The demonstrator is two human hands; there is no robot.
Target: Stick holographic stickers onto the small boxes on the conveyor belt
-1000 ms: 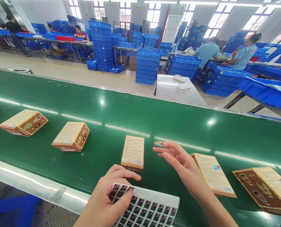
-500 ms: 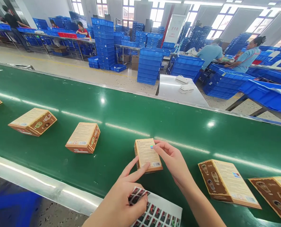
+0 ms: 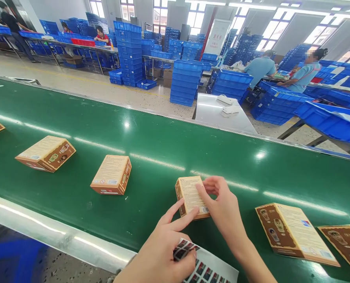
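A small tan and brown carton (image 3: pixel 191 192) lies on the green conveyor belt in front of me, its printed text side up. My left hand (image 3: pixel 171 239) pinches a sheet of stickers (image 3: pixel 211 267) between thumb and curled fingers, while its two outstretched fingers rest on the carton's left and near edges. With my right hand (image 3: pixel 218 200), the thumb presses on the carton's upper face and the fingers curl at its right side. The small shiny sticker under that thumb is hidden.
More cartons stand on the conveyor belt (image 3: pixel 151 137): two to the left (image 3: pixel 111 173) and others at the right (image 3: pixel 295 232), one with a shiny sticker. Past the belt are a metal table (image 3: pixel 210 108), stacks of blue crates (image 3: pixel 185 82) and several people at work.
The cartons have shifted to the right along the belt, and both hands with them. My right thumb has moved onto the carton's face, covering the shiny sticker that showed before.
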